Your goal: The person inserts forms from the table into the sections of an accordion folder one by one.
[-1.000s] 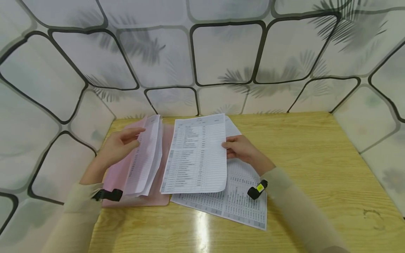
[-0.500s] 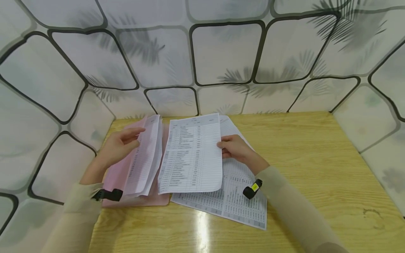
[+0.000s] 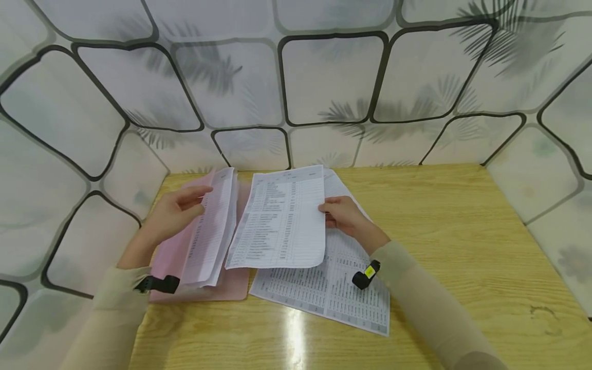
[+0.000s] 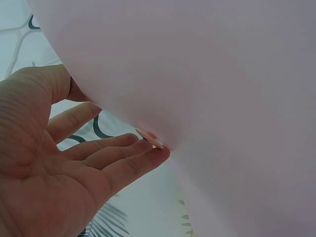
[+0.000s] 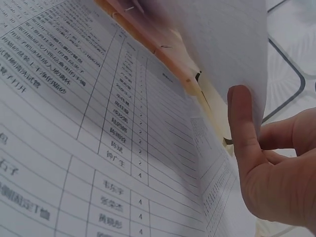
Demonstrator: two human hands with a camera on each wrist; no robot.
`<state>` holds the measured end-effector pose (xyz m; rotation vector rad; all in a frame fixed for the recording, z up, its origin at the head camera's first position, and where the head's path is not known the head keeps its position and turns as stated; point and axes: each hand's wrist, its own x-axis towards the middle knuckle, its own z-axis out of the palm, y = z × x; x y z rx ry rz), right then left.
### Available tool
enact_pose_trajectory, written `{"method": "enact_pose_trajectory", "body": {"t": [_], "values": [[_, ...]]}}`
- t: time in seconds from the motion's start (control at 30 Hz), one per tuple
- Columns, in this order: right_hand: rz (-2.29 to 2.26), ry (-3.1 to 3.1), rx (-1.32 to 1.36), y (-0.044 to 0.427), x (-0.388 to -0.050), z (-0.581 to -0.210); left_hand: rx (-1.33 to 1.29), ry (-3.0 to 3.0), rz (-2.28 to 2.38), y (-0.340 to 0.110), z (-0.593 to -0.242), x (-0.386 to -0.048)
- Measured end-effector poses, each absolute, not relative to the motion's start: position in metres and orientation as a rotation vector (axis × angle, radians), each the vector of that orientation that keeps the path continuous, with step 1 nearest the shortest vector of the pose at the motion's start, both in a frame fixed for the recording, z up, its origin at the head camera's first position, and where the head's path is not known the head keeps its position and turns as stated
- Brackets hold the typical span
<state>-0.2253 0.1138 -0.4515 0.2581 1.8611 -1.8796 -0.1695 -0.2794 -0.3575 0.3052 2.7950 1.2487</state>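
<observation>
My left hand (image 3: 173,216) holds the raised cover of a pink folder (image 3: 168,264) by its edge. In the left wrist view that cover (image 4: 207,89) fills much of the picture, with the fingers at its edge and the thumb tip hidden behind it. Printed sheets (image 3: 213,231) stand tilted against the inside of the cover. Between thumb and fingers, my right hand (image 3: 347,216) pinches the right edge of a printed sheet (image 3: 282,221), raised and slightly bowed. In the right wrist view, the thumb of the right hand (image 5: 276,168) lies against the paper.
Beneath the held sheet, another printed sheet (image 3: 351,303) lies askew on the wooden table (image 3: 462,246). The folder's other pink half (image 3: 236,288) lies on the tabletop. Patterned fabric (image 3: 333,77) stands up around the back and sides.
My right hand has shifted slightly left with its sheet, and the sheet's lower edge has risen and swung left. The left hand and the folder stay where they were.
</observation>
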Motion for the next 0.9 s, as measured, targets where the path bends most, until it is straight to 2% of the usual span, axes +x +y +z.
{"method": "enact_pose_trajectory", "body": {"t": [0.9], "values": [[-1.847, 1.998, 0.165, 0.1, -0.214, -0.447, 0.283, 2.788, 1.238, -0.28, -0.359, -0.171]]}}
